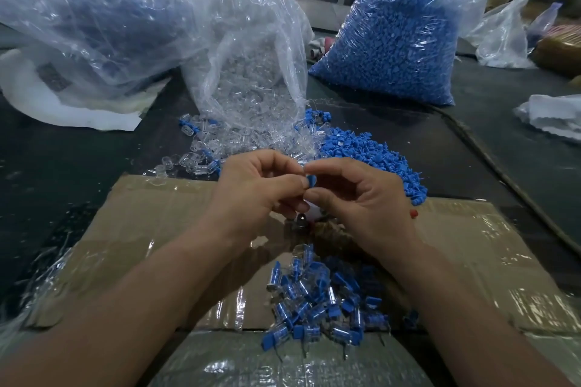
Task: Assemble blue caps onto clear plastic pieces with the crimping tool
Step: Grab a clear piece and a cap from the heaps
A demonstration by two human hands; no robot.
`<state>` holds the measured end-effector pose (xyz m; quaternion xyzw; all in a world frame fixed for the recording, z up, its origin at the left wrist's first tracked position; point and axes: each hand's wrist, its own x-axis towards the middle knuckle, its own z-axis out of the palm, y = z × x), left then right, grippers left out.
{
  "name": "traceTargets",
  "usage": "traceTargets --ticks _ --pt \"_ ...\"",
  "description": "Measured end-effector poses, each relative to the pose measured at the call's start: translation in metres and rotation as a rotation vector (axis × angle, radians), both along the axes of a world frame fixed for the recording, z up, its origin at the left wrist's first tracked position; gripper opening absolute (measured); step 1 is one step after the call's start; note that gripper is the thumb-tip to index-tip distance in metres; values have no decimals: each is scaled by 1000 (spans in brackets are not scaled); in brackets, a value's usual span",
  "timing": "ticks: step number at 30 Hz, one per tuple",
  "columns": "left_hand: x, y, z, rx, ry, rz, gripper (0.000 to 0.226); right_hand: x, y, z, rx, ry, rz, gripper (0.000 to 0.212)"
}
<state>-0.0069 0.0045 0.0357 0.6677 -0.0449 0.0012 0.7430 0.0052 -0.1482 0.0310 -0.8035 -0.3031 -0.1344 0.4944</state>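
At the far left a large clear bag point(94, 9) with dark blue contents lies slumped on a white sheet point(72, 113) on the dark tabletop point(63, 166). Just right of it stands an open bag of clear plastic pieces point(251, 66), and loose clear pieces point(201, 157) have spilled from its mouth onto the tabletop. In front of them lies a flattened, tape-covered cardboard box point(151, 217), and both forearms reach over it. The left hand point(254, 188) is raised above the cardboard, its fingers curled and its thumb and forefinger closed on a small blue cap point(311, 181). The right hand point(361, 195) meets it fingertip to fingertip, and its thumb and forefinger pinch the same cap from the other side. I cannot tell whether a clear piece is already on the cap. Below the two hands a small metal part point(298, 220) sits on the cardboard, mostly hidden. Nearer the person a pile of assembled pieces point(320, 298), blue inside clear, lies on the cardboard. Beyond the right hand a heap of loose blue caps point(377, 157) spreads over the tabletop, touching the spilled clear pieces. Behind it stands a full bag of blue caps point(396, 47). A dark cable point(503, 173) runs along the right side, and crumpled white plastic point(553, 116) lies at the far right edge.
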Motion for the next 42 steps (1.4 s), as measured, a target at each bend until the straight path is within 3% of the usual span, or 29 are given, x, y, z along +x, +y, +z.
traceTargets --ticks 8,22,42 --pt "2 3 0 -189 136 -93 12 5 -4 -6 13 -185 -38 37" --pt "2 2 2 -167 201 -113 20 8 -8 -4 -288 -472 -98 26" --pt "2 1 -1 -203 211 -109 21 7 -8 -4 -300 -411 -124 25"
